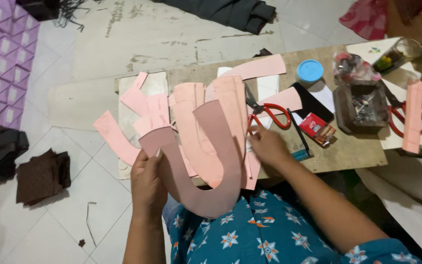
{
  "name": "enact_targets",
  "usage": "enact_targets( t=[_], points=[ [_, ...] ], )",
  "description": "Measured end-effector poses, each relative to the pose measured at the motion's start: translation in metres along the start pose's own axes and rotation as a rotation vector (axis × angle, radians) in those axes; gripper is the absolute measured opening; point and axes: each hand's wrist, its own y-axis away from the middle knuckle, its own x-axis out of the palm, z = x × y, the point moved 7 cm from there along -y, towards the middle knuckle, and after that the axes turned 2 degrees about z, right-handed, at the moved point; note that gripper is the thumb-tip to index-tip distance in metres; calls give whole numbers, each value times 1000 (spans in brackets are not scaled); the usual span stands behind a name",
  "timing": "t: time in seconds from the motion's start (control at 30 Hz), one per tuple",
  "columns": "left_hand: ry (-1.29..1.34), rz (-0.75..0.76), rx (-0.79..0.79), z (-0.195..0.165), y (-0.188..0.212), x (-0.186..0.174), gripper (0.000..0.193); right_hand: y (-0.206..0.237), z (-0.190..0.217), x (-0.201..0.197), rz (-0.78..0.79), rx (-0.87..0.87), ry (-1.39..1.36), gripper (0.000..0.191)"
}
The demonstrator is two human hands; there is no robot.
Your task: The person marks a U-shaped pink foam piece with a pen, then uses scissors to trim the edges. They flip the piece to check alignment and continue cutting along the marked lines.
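My left hand [147, 183] grips the left arm of a large U-shaped pink paper pattern piece [206, 171], held up over my lap. My right hand [268, 145] rests on the low wooden board [352, 151], its fingers touching the pile of pink pattern pieces [191, 105] just below the red-handled scissors [267, 115]. More curved pink pieces [116, 137] fan out to the left of the pile.
On the board lie a blue round lid [310, 71], a small red box [317, 128], a black phone [311, 100] and a dark tray of small parts [362, 105]. A second pair of red scissors [406, 120] lies at right. Brown cloth [42, 176] sits on the tiled floor.
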Motion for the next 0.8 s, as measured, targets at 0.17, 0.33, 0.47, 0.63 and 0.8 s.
enact_targets(
  t=[0.17,0.33,0.47,0.63,0.8],
  points=[
    [-37,86,2,-17,3,12,30,-7,33,-50,-287,-282,560,34],
    [-23,134,-35,-22,1,27,32,-18,40,-63,-181,-164,656,22],
    [63,186,-104,-16,-2,48,34,-33,45,-80,-116,-24,677,26],
    [217,221,-205,-11,-4,71,45,-36,57,-115,-152,32,774,29],
    [367,373,-184,-21,-21,83,57,-43,76,-140,-266,-37,952,27]
  ],
)
